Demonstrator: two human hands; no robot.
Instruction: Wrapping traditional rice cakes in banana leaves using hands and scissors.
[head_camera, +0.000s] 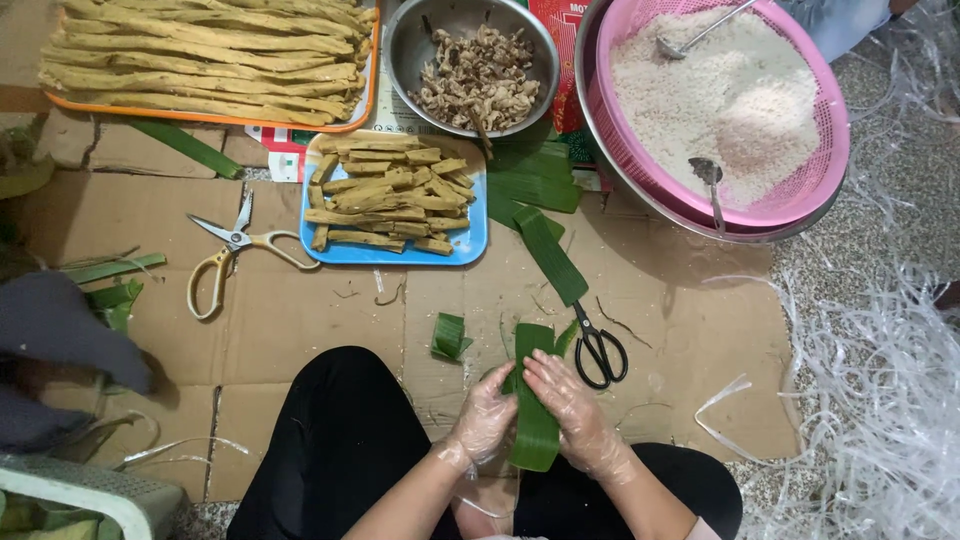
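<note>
- Shaping step: left hand (487, 412) and right hand (565, 400), gloved, both gripping a green leaf (533, 420) over the lap.
- Black scissors (598, 350) just beside, on the cardboard (300, 320).
- Next likely calls for firm, even folding.

1. A red printed package (556, 40) stands at the top edge, wedged between the metal bowl (400, 50) and the large steel basin (590, 110); only a narrow strip shows.
2. A printed paper sheet (283, 152), white with red and green patches, lies flat under the blue tray (470, 245) and the orange tray (366, 100).
</note>
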